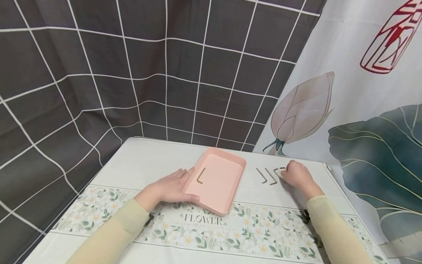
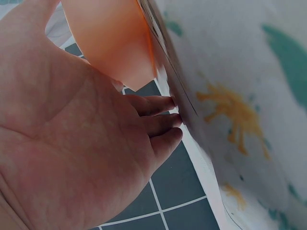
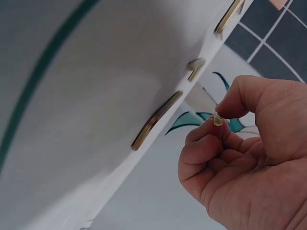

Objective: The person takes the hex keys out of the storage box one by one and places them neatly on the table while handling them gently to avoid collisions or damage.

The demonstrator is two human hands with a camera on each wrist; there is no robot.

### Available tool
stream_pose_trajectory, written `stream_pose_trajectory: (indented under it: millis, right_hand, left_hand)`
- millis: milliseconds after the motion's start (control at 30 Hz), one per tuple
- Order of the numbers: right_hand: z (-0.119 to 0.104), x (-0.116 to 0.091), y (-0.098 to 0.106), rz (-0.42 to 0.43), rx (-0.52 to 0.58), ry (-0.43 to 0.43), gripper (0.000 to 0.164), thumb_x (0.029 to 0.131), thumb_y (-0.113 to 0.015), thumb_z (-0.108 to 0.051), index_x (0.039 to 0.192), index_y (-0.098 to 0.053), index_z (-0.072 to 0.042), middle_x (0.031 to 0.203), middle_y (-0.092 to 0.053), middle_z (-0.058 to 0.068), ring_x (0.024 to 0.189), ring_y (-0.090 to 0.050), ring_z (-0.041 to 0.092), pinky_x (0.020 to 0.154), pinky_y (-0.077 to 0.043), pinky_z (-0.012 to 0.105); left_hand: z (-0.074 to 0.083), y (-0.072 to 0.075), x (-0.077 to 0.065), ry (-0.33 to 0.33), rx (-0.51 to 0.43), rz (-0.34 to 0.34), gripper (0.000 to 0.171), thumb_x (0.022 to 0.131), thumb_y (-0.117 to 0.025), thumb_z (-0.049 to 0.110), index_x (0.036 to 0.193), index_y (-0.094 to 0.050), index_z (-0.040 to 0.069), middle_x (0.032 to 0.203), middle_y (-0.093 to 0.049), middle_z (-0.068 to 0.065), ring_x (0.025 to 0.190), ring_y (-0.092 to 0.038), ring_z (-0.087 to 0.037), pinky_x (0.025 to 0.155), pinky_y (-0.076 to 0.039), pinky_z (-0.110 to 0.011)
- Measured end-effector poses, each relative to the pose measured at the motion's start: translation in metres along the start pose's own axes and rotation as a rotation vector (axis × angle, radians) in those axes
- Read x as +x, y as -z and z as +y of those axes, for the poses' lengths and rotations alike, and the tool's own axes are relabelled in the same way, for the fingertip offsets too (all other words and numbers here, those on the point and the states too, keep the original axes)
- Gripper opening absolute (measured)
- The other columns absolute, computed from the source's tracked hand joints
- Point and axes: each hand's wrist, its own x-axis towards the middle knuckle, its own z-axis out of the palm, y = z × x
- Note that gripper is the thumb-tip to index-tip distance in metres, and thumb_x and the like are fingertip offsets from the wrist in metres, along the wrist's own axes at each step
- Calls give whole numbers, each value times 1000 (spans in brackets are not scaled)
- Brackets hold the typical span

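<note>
A pink tray [image 1: 221, 179] lies on the table with one L-shaped hex key [image 1: 199, 176] inside it. My left hand [image 1: 169, 186] rests against the tray's left side, its fingers extended and its thumb at the near edge. The left wrist view shows the palm beside the tray wall [image 2: 112, 43], fingertips near the tabletop. At the right, my right hand [image 1: 298, 177] pinches another hex key [image 3: 218, 120] between thumb and forefinger; its hexagonal end shows in the right wrist view. More hex keys [image 1: 263, 176] lie in a row just left of that hand.
The white table [image 1: 148, 156] carries a floral printed band [image 1: 263, 234] along its front part. Behind it hangs a dark curtain [image 1: 184, 58] with a white grid. A white curtain with a flower print [image 1: 303, 106] hangs at the right.
</note>
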Motion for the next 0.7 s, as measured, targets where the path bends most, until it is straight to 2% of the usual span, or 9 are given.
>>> stream_pose_trajectory:
  millis: [233, 467, 700]
  right_hand:
    - [12, -1, 4, 18, -9, -6, 22, 99, -66, -14, 98, -59, 7, 89, -66, 20, 79, -61, 34, 75, -57, 54]
    - [26, 1, 5, 15, -14, 0, 23, 95, -63, -15, 77, -53, -6, 74, -57, 11, 71, -55, 30, 66, -48, 44]
    - [38, 3, 8, -31, -9, 0, 19, 97, -62, -13, 82, -55, -3, 75, -57, 11, 70, -55, 28, 63, -47, 40]
  left_hand:
    - [1, 0, 0, -2, -5, 1, 130, 90, -59, 91, 181, -10, 12, 183, -24, -17, 169, -19, -44, 134, -25, -64]
    - [1, 0, 0, -5, -1, 1, 130, 89, -58, 92, 181, -10, 12, 184, -24, -16, 169, -19, -44, 134, -25, -63]
    - [0, 0, 0, -7, 0, 2, 131, 89, -57, 93, 181, -10, 12, 183, -24, -16, 169, -19, -44, 134, -25, -63]
